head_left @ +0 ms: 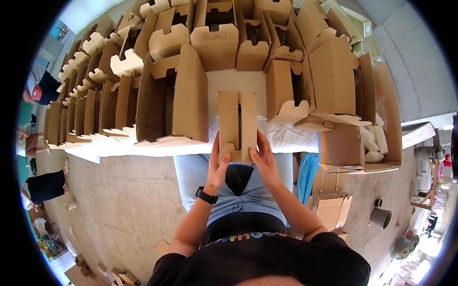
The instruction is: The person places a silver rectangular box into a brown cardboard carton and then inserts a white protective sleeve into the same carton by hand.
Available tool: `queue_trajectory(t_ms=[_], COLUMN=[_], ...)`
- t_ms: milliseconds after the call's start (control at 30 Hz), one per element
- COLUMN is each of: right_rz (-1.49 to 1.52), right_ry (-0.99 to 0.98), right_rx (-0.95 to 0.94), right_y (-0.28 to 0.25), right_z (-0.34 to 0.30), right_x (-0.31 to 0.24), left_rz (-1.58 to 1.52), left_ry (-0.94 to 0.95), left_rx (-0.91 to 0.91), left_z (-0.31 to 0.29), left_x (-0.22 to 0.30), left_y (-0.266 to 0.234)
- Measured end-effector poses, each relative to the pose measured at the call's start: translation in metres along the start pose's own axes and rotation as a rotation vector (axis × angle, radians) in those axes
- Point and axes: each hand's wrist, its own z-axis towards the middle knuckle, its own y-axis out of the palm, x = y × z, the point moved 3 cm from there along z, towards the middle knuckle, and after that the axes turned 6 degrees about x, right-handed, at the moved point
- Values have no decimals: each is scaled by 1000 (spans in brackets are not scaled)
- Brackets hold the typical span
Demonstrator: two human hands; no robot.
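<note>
Between my two hands is a narrow brown cardboard box (229, 119), held upright over the front edge of the table. A dark gap runs down between its two top flaps. My left hand (219, 164), with a black watch on its wrist, grips the box's near left corner, thumb on the front. On the near right corner my right hand (263, 159) is closed the same way. What lies inside the box I cannot make out. A larger open carton (191, 100) stands just left of it, and a smaller open carton (286, 95) to the right.
Several rows of open cartons (214, 47) cover the far side and left of the white-covered table (234, 81). At the right, a bigger carton (343, 148) holds white wrapped pieces. Flattened cardboard (331, 209) and a grey bucket (380, 218) are on the floor. Other people stand far left.
</note>
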Motion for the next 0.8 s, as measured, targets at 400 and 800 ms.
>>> queue_trajectory(t_ms=[400, 800], right_rz=[-58, -145], right_ry=[17, -19], right_rx=[53, 56], right_y=[15, 7], right_z=[-5, -19], right_x=[-14, -8], left_rz=[424, 483], left_ry=[265, 338], left_rx=[447, 523], left_z=[-35, -23], left_x=[-14, 6], left_y=[53, 40])
